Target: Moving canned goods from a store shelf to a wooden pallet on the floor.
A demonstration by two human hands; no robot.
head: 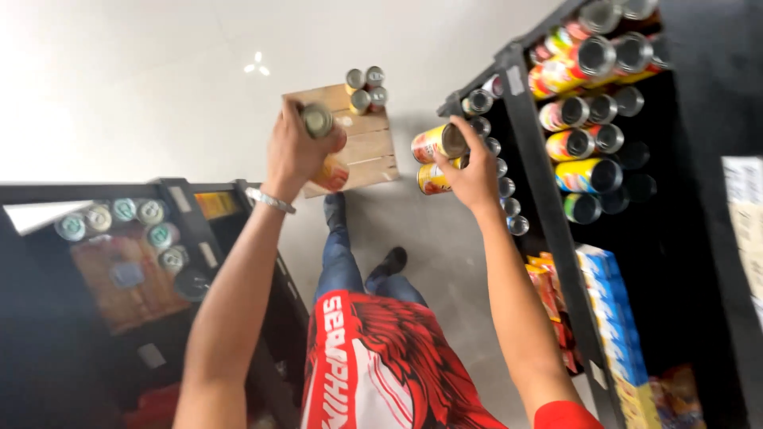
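Observation:
My left hand [296, 151] grips two stacked yellow-and-red cans, the upper can [319, 121] showing its silver top and the lower can [332, 173] below my fingers. My right hand [475, 176] holds two more yellow-and-red cans: one can [438, 143] lies on its side between my fingers, the other can [433, 179] sits under it. Both hands are raised in front of me, the right one close to the front edge of a black shelf unit [531, 151] stocked with similar cans [579, 145].
A wooden crate [367, 151] stands on the pale floor below, with several cans [366, 89] on its far end. On the left, a second black shelf [179, 199] carries green-topped cans [151, 213]. Blue boxes [610, 310] and snack packets [548, 290] fill the lower right shelf.

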